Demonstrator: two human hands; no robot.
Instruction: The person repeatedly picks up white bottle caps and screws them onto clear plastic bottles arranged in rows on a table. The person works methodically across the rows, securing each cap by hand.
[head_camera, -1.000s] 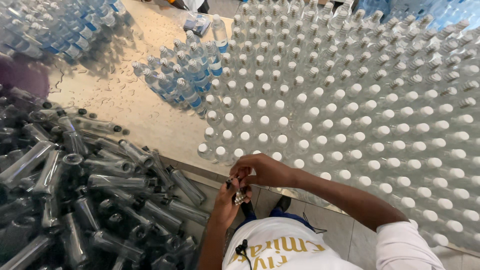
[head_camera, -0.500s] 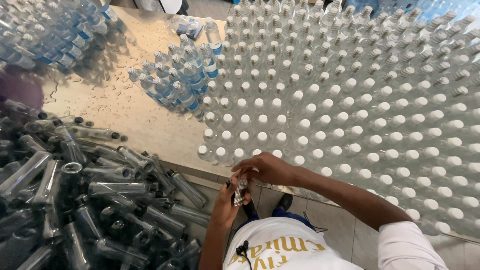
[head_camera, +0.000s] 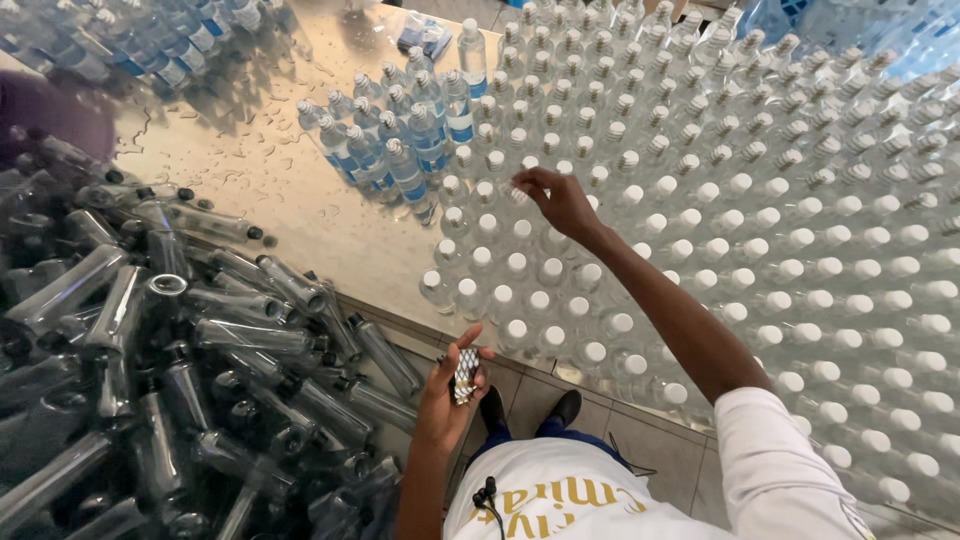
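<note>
My left hand (head_camera: 447, 392) is held near my chest, below the table edge. It grips a small silvery, patterned bundle (head_camera: 465, 374) between thumb and fingers. My right hand (head_camera: 560, 201) is stretched out over the rows of clear, white-capped bottles (head_camera: 700, 240). Its fingertips are bent down onto the top of one bottle (head_camera: 516, 192) near the left side of the block. Anything pinched in those fingertips is too small to make out.
Wet beige table (head_camera: 290, 215). A cluster of blue-labelled bottles (head_camera: 400, 150) stands left of the capped block, with more (head_camera: 160, 45) at the far left corner. Left of me is a heap of empty clear bottles lying down (head_camera: 180, 360). The tiled floor (head_camera: 650, 445) shows below.
My right hand left the bundle at my chest and reached forward over the bottles. My left hand stayed low with the bundle. The view shifted slightly.
</note>
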